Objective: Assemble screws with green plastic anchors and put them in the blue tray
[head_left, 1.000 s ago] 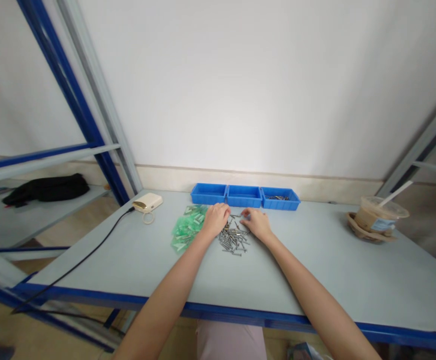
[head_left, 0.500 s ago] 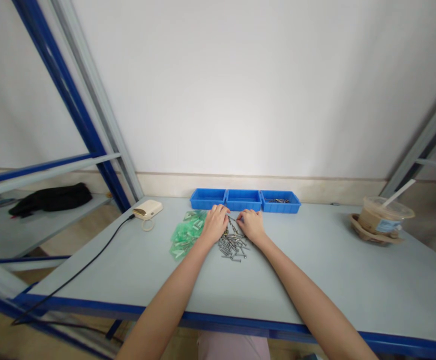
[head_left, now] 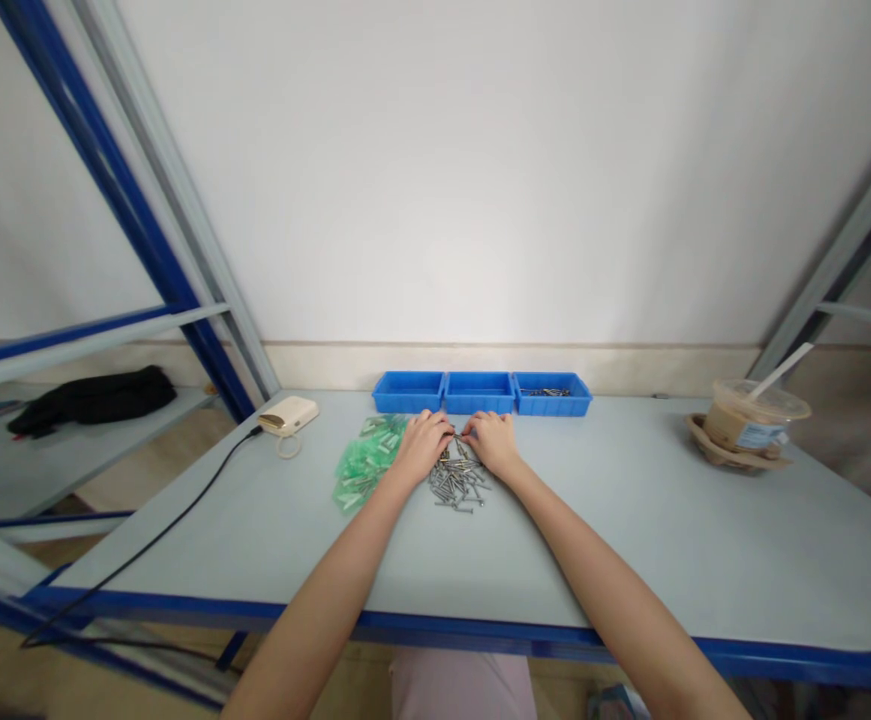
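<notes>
The left grip and right grip curl down, whether pinching anything I can't tell, and a light touch works best with the loose screws between them and on their near side.

Dozens of screws, three blue bins, two hands; one cup

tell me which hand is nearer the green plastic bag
Left. The left hand is at the right edge of the green plastic bag; the right hand is farther right, by the metal fasteners.
</notes>
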A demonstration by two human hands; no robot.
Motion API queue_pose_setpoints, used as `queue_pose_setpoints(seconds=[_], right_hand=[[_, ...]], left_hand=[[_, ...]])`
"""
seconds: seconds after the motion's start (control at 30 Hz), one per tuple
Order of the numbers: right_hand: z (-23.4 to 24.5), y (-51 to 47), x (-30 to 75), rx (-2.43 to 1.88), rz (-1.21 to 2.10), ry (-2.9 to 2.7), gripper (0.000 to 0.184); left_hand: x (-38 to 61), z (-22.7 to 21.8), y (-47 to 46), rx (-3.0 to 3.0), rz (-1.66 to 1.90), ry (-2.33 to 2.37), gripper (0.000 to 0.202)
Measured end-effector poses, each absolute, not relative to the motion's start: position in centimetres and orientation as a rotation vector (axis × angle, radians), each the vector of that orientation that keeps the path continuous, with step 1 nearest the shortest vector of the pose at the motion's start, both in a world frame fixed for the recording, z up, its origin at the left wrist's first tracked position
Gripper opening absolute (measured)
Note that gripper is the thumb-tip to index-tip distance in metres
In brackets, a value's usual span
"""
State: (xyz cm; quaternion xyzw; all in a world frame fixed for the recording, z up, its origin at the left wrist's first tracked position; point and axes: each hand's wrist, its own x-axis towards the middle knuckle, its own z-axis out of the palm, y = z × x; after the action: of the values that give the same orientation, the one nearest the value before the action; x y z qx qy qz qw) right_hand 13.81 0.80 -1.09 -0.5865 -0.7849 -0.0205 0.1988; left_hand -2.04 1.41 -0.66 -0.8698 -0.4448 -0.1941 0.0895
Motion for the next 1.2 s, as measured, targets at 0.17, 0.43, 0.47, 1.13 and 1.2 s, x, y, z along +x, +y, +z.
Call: queue_pose_setpoints(seconds=[0.17,0.43,0.47,1.13,1.2], right_hand=[[-0.7,0.5,15.2,-1.507,0.079,-2.097,0.011],[-1.3,1.8,16.7,-1.102,0.878,-1.888,0.018],[-1.2,1.7,16.8,-1.092,0.874,-1.887,0.019],[1.6,-0.7,16.6,-1.266,-0.042,-2.392,0.022],[1.7,-0.8,16.6,-1.28,-0.043,-2.401,0.021]], left_hand=[[-1.6,0.0,1.1,-2.619,-0.62,-1.262,0.022],[-0.8,1.2,0.1,-2.726,-0.649,-1.148,0.026],[-0.8,1.2,0.0,-2.729,-0.68,-1.156,0.027],[-0.5,0.5,1.1,-2.99,-1.264,-1.482,0.033],[-0.5,0.3,1.4,-3.136,-1.369,-1.455,0.033]])
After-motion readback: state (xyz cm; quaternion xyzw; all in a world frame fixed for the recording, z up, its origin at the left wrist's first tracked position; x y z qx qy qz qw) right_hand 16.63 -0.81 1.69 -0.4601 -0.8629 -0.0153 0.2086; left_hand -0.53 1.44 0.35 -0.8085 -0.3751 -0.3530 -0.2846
